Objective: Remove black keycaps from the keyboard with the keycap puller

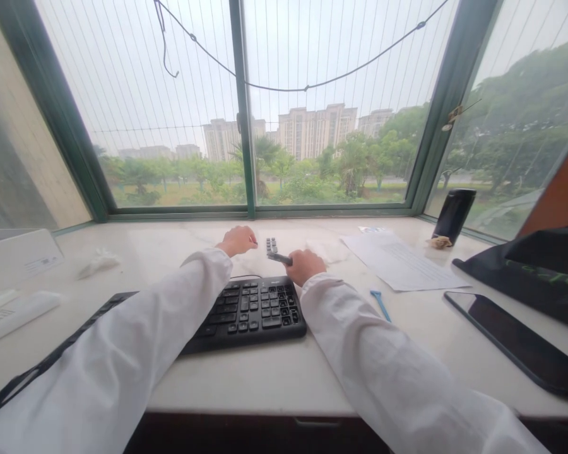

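In the head view my right hand [305, 266] is closed round a dark, slim, pen-like tool [280, 258], whose tip points left. Just beyond the tool lies a small group of grey keycaps [271, 243], in rows on the white surface. My left hand [239, 241] is left of the keycaps with its fingers curled together; whatever is between them is too small to make out. Below both hands is a black keyboard [246, 312], partly covered by my left sleeve. Several keys at its right end are off, leaving bare sockets [288, 302].
Right of my arm lie a blue plastic tool [381, 305], printed paper [402, 258] and a phone [515, 340]. A black cylinder [455, 216] and a black bag [534, 271] stand farther right. Crumpled tissue [99, 261] and a white box [16, 258] are at left. A window closes off the back.
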Demonstrator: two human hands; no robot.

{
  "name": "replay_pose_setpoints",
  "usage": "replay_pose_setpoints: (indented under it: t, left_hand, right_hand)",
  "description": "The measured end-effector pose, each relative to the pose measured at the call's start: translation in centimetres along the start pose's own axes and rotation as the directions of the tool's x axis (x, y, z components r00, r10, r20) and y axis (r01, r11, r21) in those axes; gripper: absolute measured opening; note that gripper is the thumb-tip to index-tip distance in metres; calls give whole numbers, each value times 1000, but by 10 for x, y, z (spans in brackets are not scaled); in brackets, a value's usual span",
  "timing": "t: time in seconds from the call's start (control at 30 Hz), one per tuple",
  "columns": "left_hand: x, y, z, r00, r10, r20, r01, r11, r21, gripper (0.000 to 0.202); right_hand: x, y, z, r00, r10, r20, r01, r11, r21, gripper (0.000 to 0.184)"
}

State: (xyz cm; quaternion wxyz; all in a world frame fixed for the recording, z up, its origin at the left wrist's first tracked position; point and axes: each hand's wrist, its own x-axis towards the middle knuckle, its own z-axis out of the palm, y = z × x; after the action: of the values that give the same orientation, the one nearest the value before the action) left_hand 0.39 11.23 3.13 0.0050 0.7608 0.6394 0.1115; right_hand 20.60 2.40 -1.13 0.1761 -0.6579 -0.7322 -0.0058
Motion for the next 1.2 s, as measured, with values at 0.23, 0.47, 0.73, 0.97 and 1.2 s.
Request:
replay_pose_setpoints:
  t: [0.23,0.47,0.73,0.97,1.2]
  left_hand:
    - [49,4,18,999,-47,13,47,999,-1,23]
    - [86,0,35,994,-94,49,95,995,-15,22]
    - [94,1,51,994,-101,49,102,995,-17,22]
    - [94,-1,51,992,-113,62,114,993,-12,32]
    - [83,-1,35,991,-122,55,121,993,12,39]
  right_hand:
    - [0,2,0,1000,-14,22,14,1000,-24,27]
    - [0,4,0,1000,-26,12,26,999,-29,25]
    - [0,3,1,999,-40,6,40,999,-29,28]
    - [0,4,2,999,-47,3,47,999,-23,29]
    - [0,3,-1,999,-36,7,36,999,-14,28]
